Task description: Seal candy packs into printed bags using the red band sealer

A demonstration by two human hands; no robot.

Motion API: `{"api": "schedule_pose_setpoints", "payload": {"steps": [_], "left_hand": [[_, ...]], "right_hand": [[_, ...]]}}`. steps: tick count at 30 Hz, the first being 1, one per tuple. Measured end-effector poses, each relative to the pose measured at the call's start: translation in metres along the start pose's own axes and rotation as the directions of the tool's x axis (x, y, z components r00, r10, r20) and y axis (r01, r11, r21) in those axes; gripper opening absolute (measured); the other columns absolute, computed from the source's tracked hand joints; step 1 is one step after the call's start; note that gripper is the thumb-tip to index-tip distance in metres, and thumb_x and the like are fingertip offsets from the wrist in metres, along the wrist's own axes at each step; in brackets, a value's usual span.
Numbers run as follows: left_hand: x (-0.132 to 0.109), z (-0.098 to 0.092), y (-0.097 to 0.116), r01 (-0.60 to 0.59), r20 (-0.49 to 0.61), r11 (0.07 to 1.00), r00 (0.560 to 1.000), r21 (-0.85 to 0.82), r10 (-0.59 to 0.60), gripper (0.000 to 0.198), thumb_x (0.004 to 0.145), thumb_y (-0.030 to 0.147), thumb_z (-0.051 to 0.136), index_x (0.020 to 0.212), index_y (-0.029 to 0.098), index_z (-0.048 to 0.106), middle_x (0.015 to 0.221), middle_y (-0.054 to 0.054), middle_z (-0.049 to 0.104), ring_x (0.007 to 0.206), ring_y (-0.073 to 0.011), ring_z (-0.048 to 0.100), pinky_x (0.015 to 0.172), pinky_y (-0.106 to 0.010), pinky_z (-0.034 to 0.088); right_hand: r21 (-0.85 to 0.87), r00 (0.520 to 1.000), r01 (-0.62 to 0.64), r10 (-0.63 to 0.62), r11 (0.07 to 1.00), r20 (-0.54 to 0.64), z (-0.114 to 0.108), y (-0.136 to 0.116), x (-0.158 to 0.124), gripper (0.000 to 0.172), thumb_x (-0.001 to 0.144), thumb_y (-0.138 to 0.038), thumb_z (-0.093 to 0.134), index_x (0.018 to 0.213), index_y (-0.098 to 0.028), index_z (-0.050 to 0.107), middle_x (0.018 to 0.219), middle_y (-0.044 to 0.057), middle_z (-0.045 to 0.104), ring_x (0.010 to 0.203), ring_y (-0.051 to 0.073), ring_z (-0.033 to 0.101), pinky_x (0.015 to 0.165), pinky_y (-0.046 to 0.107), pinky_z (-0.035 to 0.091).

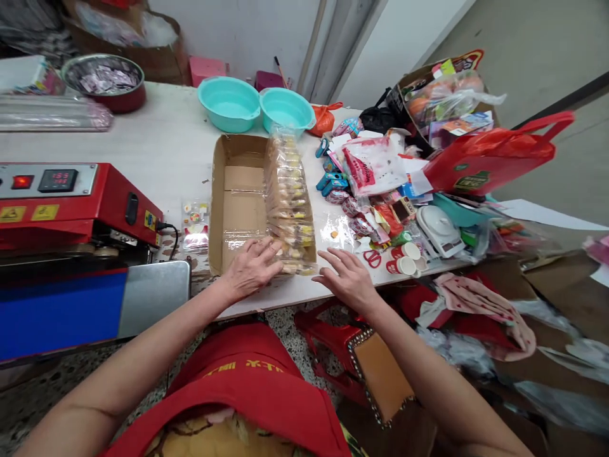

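A shallow cardboard box point(238, 190) lies open on the white table point(157, 146). Along its right side stands a row of clear packets with yellow contents point(289, 203). My left hand point(252, 268) rests with spread fingers on the near end of that row, at the box's front edge. To the right of the packets hovers my right hand point(346, 274), fingers stretched out and apart, holding nothing, just above the table edge. A loose clear plastic bag point(335, 231) lies on the table beyond my right hand.
A red sealing machine point(71, 203) fills the left. Two teal basins point(257, 105) stand behind the box, a metal bowl point(104, 79) at far left. A heap of small packaged goods point(380, 190), a red bag point(495, 152) and a white scale point(440, 228) crowd the right. A red stool point(333, 343) stands below.
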State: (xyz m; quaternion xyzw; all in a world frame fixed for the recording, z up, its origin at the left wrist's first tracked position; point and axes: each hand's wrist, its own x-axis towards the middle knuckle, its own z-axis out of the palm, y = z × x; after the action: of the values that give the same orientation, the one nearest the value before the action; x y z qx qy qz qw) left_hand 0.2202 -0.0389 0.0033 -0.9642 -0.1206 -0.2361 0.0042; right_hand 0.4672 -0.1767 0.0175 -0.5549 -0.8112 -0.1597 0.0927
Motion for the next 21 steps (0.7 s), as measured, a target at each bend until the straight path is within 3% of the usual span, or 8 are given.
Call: {"api": "schedule_pose_setpoints", "payload": {"steps": [3,5,6,8,11,13,17,21], "left_hand": [[0.005,-0.051,-0.013,0.058,-0.091,0.995,0.994,-0.087,-0.066,0.024,0.086,0.044,0.061,0.09,0.02,0.064,0.129,-0.012,0.061,0.124,-0.031,0.051,0.096,-0.047,0.042],[0.005,-0.082,-0.023,0.157,-0.091,0.943,0.977,-0.292,-0.191,0.025,0.085,0.043,0.063,0.084,0.018,0.061,0.126,-0.012,0.063,0.12,-0.0281,0.054,0.096,-0.044,0.044],[0.004,-0.095,-0.028,0.217,-0.058,0.875,0.962,-0.433,-0.267,0.024,0.085,0.041,0.063,0.08,0.017,0.059,0.122,-0.012,0.065,0.115,-0.0254,0.058,0.094,-0.041,0.046],[-0.001,-0.114,-0.038,0.341,0.05,0.614,0.897,-0.712,-0.44,0.022,0.085,0.034,0.063,0.075,0.017,0.055,0.108,-0.011,0.069,0.1,-0.0197,0.064,0.086,-0.035,0.05],[-0.018,-0.126,-0.054,0.408,0.248,0.092,0.702,-0.908,-0.668,0.023,0.078,0.031,0.07,0.09,0.017,0.057,0.092,-0.006,0.072,0.085,-0.0159,0.067,0.077,-0.03,0.053],[-0.037,-0.126,-0.066,0.393,0.348,-0.128,0.563,-0.911,-0.75,0.035,0.072,0.031,0.075,0.1,0.016,0.061,0.089,-0.005,0.073,0.079,-0.0148,0.067,0.073,-0.029,0.053],[-0.082,-0.111,-0.088,0.388,0.467,-0.336,0.317,-0.858,-0.826,0.032,0.06,0.034,0.082,0.078,0.01,0.07,0.08,-0.008,0.072,0.066,-0.0138,0.064,0.064,-0.027,0.05],[-0.121,-0.09,-0.106,0.335,0.541,-0.492,0.068,-0.804,-0.838,0.036,0.047,0.033,0.087,0.067,0.011,0.068,0.067,-0.006,0.069,0.057,-0.0131,0.061,0.055,-0.025,0.047]], "right_hand": [[0.121,0.993,0.054,-0.041,0.991,-0.107,-0.051,0.0,0.042,0.02,0.087,-0.034,0.071,0.078,-0.02,0.061,0.124,0.009,0.063,0.118,0.028,0.056,0.099,0.044,0.048],[0.282,0.987,0.073,-0.028,0.957,-0.157,-0.075,-0.005,0.075,0.019,0.088,-0.031,0.07,0.076,-0.02,0.06,0.123,0.009,0.064,0.119,0.026,0.056,0.099,0.043,0.049],[0.388,0.985,0.077,-0.01,0.918,-0.174,-0.082,-0.01,0.091,0.018,0.088,-0.029,0.069,0.075,-0.02,0.06,0.121,0.009,0.065,0.119,0.026,0.057,0.099,0.042,0.05],[0.616,0.981,0.048,0.078,0.786,-0.176,-0.083,-0.024,0.123,0.018,0.089,-0.025,0.067,0.073,-0.02,0.06,0.113,0.009,0.069,0.112,0.024,0.062,0.095,0.039,0.053],[0.878,0.952,-0.07,0.296,0.474,-0.084,-0.06,-0.052,0.165,0.021,0.087,-0.026,0.07,0.07,-0.019,0.061,0.092,0.007,0.074,0.092,0.022,0.07,0.078,0.033,0.059],[0.958,0.922,-0.141,0.385,0.252,0.035,-0.035,-0.072,0.188,0.023,0.083,-0.032,0.075,0.069,-0.018,0.064,0.083,0.007,0.074,0.084,0.023,0.071,0.072,0.032,0.059],[0.958,0.877,-0.283,0.389,-0.053,0.28,0.018,-0.111,0.222,0.03,0.07,-0.044,0.083,0.067,-0.018,0.068,0.08,0.008,0.074,0.076,0.023,0.07,0.07,0.035,0.058],[0.881,0.816,-0.435,0.331,-0.187,0.473,0.059,-0.145,0.242,0.037,0.057,-0.05,0.088,0.066,-0.018,0.069,0.076,0.007,0.072,0.067,0.021,0.066,0.065,0.035,0.056]]}}
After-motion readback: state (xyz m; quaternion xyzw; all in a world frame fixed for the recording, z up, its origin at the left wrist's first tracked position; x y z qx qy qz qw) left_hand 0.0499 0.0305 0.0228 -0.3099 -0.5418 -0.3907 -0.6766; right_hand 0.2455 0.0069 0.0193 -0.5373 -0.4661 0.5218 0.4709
